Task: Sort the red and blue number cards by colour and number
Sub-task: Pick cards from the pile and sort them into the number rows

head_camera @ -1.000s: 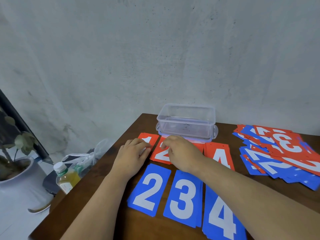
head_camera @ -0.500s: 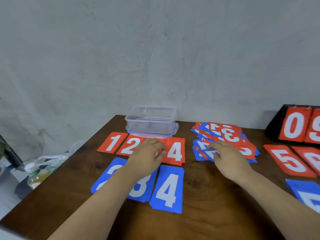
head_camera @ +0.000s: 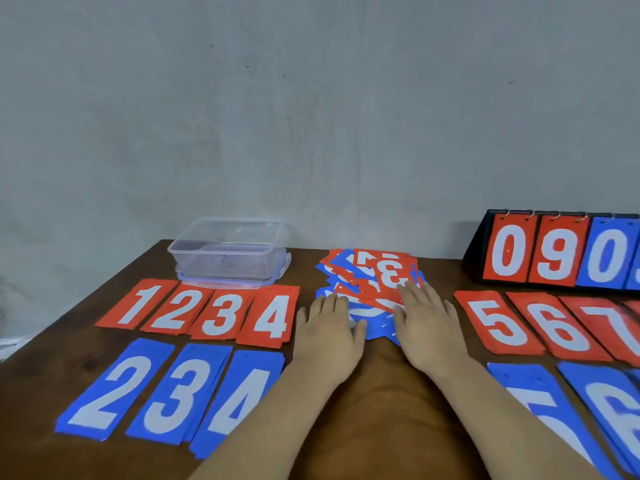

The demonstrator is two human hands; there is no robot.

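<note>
Hands flat on unsorted pile [head_camera: 388, 271].
Left hand [head_camera: 329, 329] and right hand [head_camera: 427, 323], fingers straight and gripping nothing, press it at the centre of the table [head_camera: 377, 393], probably to fan it; sorted red cards [head_camera: 221, 315] and blue cards [head_camera: 173, 389] flank it.

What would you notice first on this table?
Big number cards lie in rows on the left: red 1 to 4, with blue 2 to 4 in front. In the middle, the left hand and right hand rest on a messy mixed pile. A black scoreboard stands far right.
</note>
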